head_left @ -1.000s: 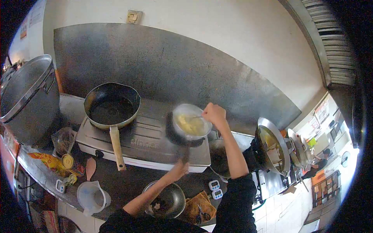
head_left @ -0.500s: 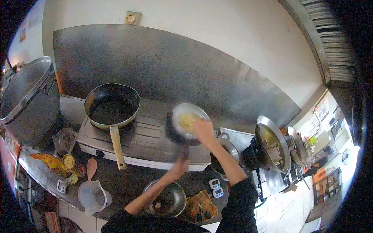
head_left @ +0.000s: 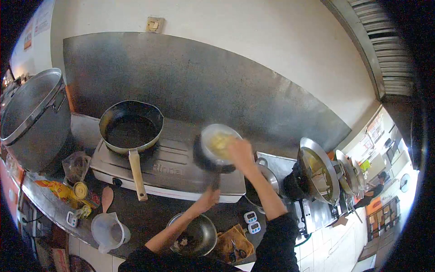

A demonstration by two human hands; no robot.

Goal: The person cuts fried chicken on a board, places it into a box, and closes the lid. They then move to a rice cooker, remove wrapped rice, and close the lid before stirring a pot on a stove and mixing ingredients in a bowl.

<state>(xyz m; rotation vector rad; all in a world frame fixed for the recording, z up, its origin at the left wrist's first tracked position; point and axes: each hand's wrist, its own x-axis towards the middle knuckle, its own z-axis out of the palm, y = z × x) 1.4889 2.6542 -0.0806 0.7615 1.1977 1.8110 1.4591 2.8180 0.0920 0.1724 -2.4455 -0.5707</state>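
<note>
Pot [head_left: 207, 133]: one, pale inside, over the stove's [head_left: 176, 147] right part, yellow food [head_left: 219, 141] within; whether its base touches the stove, cannot tell.

Left hand [head_left: 207, 201]: closed in a fist round the pot's dark handle [head_left: 215, 182], at the stove's front edge.

Right hand [head_left: 241, 154]: fingers bunched over the pot's right rim, close above the food; any tool between them is hidden, so what they grasp, if anything, cannot be told. Blur on fingers and food marks motion at this instant; judged as food being worked while the left hand steadies the pot.

Skillet [head_left: 131, 129]: one, black inside, on the stove's left part, pale grip pointing frontward.

Stockpot [head_left: 34, 113]: one, large, left of the stove.

Bowl [head_left: 206, 231]: one, metal, in front of the stove, small scraps inside.

Cloth [head_left: 225, 241]: one, brown, right of the bowl, scissors [head_left: 236, 252] upon it; two timers [head_left: 250, 217] just beside.

Jug [head_left: 105, 230], paddle [head_left: 107, 198], can [head_left: 80, 189]: one each, front left of the stove.

Wok [head_left: 321, 170]: one, tilted, right of the stove.
</note>
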